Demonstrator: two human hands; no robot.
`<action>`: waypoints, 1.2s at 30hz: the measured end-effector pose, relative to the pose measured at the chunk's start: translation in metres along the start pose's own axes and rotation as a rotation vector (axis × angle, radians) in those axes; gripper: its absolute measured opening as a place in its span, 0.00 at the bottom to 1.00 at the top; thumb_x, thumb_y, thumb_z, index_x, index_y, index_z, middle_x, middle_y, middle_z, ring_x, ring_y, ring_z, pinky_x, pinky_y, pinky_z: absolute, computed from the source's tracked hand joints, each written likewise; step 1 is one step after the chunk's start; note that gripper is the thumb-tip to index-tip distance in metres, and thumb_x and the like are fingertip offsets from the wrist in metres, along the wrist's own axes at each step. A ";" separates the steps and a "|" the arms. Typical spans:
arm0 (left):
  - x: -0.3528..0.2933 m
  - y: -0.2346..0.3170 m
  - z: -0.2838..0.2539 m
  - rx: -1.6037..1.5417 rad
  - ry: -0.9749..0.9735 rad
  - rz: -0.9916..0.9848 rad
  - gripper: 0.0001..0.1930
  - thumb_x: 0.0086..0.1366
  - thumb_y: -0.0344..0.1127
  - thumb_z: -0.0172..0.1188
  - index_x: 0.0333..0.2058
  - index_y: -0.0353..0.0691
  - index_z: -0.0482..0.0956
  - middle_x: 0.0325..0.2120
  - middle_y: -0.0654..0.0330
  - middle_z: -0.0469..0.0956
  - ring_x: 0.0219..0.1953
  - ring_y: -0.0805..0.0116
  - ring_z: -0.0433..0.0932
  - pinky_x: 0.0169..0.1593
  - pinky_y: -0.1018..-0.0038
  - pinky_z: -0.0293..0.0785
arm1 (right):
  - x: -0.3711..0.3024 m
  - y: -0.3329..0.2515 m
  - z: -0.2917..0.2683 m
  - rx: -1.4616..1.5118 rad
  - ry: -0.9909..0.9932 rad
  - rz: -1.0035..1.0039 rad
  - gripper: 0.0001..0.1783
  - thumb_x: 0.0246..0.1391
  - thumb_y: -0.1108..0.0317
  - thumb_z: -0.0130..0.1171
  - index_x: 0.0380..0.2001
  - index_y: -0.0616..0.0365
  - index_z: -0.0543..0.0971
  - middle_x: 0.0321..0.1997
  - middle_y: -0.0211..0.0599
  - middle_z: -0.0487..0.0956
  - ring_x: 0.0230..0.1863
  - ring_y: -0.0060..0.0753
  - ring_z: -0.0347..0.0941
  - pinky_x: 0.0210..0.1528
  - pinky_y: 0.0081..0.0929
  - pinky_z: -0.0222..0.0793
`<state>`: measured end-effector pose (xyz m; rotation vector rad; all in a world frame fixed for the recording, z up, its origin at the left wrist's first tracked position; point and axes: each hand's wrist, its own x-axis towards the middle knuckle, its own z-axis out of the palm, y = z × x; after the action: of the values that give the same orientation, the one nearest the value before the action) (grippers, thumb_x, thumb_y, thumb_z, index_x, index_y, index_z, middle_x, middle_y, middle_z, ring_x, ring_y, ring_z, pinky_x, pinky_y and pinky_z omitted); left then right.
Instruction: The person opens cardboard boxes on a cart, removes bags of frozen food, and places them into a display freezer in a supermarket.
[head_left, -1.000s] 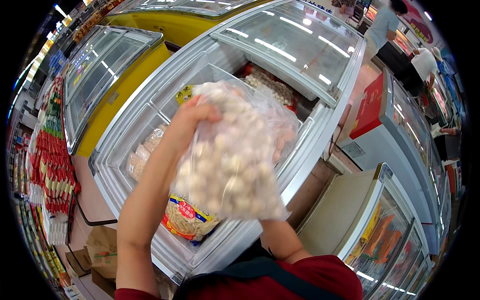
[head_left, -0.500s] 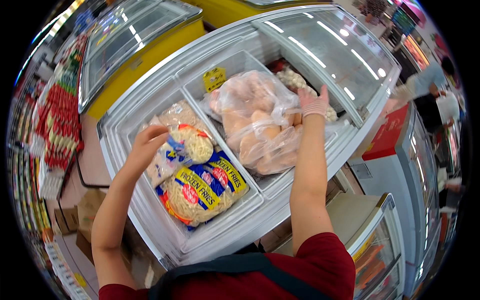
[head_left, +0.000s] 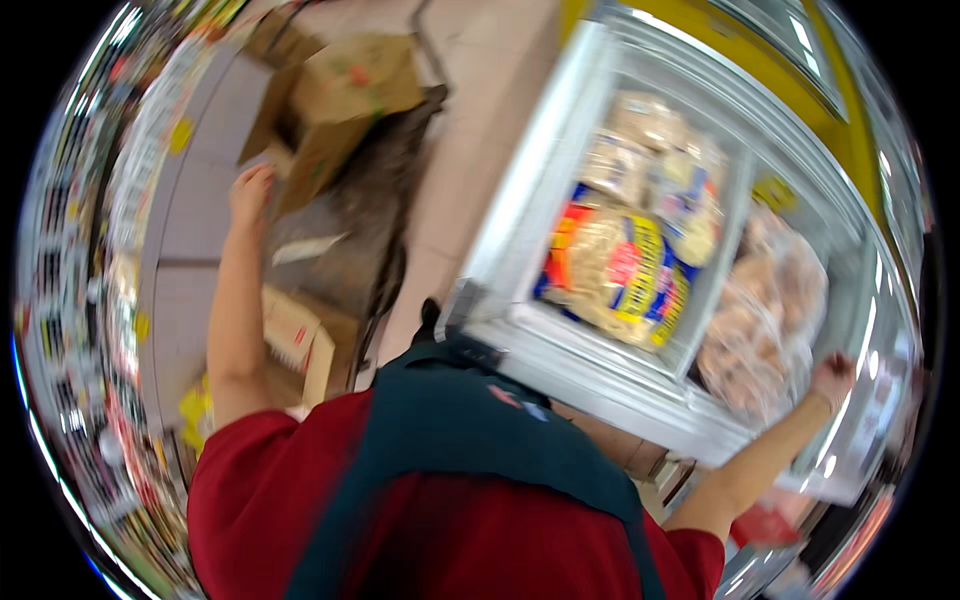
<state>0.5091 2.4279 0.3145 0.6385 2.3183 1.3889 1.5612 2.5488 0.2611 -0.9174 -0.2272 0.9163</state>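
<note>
My left hand (head_left: 253, 192) is raised by an open cardboard box (head_left: 360, 88) on the left, its fingers curled together. Whatever it may hold is too small and blurred to make out. At the far right, my right hand (head_left: 833, 380), in a thin clear glove, is at the freezer's glass lid, beside a clear plastic bag of raw chicken (head_left: 765, 315). Its fingers are smeared, so I cannot tell whether they grip the lid's edge. In the chest freezer (head_left: 520, 185), bags of frozen fries (head_left: 610, 270) and other pale frozen packs (head_left: 650, 120) fill the compartment left of the chicken.
Below the box, a dark flat platform (head_left: 345, 235) carries a second open carton (head_left: 300, 330). Stocked shelves (head_left: 75, 270) run along the left. A yellow freezer (head_left: 800, 75) stands behind the open one. A strip of tiled floor (head_left: 465, 110) lies between platform and freezer.
The view has swung left, bringing the cartons in. My left hand has moved from above the frozen packs to beside the box. My right hand has left the white items beyond the chicken.
</note>
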 end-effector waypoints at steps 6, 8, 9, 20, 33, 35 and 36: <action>0.044 -0.154 -0.159 0.398 0.362 -0.075 0.16 0.53 0.38 0.62 0.39 0.37 0.81 0.34 0.55 0.82 0.38 0.61 0.80 0.43 0.70 0.73 | -0.098 0.079 0.141 -0.353 -0.188 0.022 0.17 0.60 0.68 0.54 0.50 0.64 0.72 0.66 0.45 0.61 0.68 0.47 0.53 0.63 0.41 0.60; 0.046 -0.228 -0.211 0.539 0.400 -0.159 0.18 0.53 0.40 0.58 0.40 0.37 0.81 0.39 0.45 0.81 0.45 0.51 0.79 0.51 0.65 0.72 | -0.149 0.122 0.209 -0.391 -0.102 0.101 0.20 0.61 0.67 0.52 0.55 0.62 0.70 0.68 0.43 0.61 0.70 0.45 0.53 0.63 0.38 0.59; 0.038 -0.268 -0.233 0.619 0.406 -0.240 0.18 0.55 0.41 0.56 0.40 0.35 0.81 0.40 0.45 0.80 0.46 0.50 0.78 0.52 0.64 0.72 | -0.175 0.148 0.242 -0.423 -0.118 0.142 0.21 0.61 0.66 0.51 0.56 0.61 0.70 0.69 0.41 0.62 0.70 0.44 0.53 0.63 0.37 0.58; -0.090 -0.440 -0.166 -0.586 0.395 -0.953 0.30 0.67 0.61 0.42 0.51 0.42 0.74 0.45 0.55 0.77 0.48 0.60 0.77 0.40 0.61 0.76 | -0.616 0.511 0.425 -1.019 -1.592 0.533 0.19 0.56 0.66 0.58 0.49 0.62 0.75 0.46 0.35 0.78 0.45 0.26 0.75 0.47 0.22 0.69; -0.110 -0.613 -0.194 0.485 0.585 -1.366 0.35 0.55 0.60 0.58 0.46 0.29 0.77 0.42 0.45 0.79 0.49 0.51 0.77 0.51 0.61 0.72 | -0.867 0.734 0.331 -1.616 -2.503 0.703 0.53 0.48 0.42 0.60 0.66 0.67 0.52 0.71 0.53 0.53 0.71 0.48 0.50 0.70 0.30 0.47; -0.132 -0.653 -0.208 0.034 0.565 -1.250 0.40 0.49 0.62 0.65 0.45 0.26 0.76 0.43 0.43 0.79 0.48 0.49 0.78 0.50 0.60 0.74 | -0.858 0.740 0.327 -1.560 -2.453 0.803 0.50 0.49 0.44 0.60 0.66 0.65 0.55 0.70 0.53 0.56 0.71 0.46 0.52 0.70 0.30 0.49; -0.138 -0.665 -0.212 -0.254 0.487 -1.170 0.42 0.46 0.62 0.69 0.45 0.24 0.76 0.44 0.43 0.78 0.48 0.49 0.78 0.49 0.61 0.74 | -0.855 0.742 0.326 -1.510 -2.444 0.819 0.49 0.49 0.46 0.61 0.65 0.64 0.56 0.69 0.53 0.57 0.70 0.46 0.54 0.69 0.31 0.50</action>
<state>0.3853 1.9229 -0.1715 -1.0882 2.0705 1.2017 0.4295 2.2903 0.0619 -0.4684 -3.1124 2.2519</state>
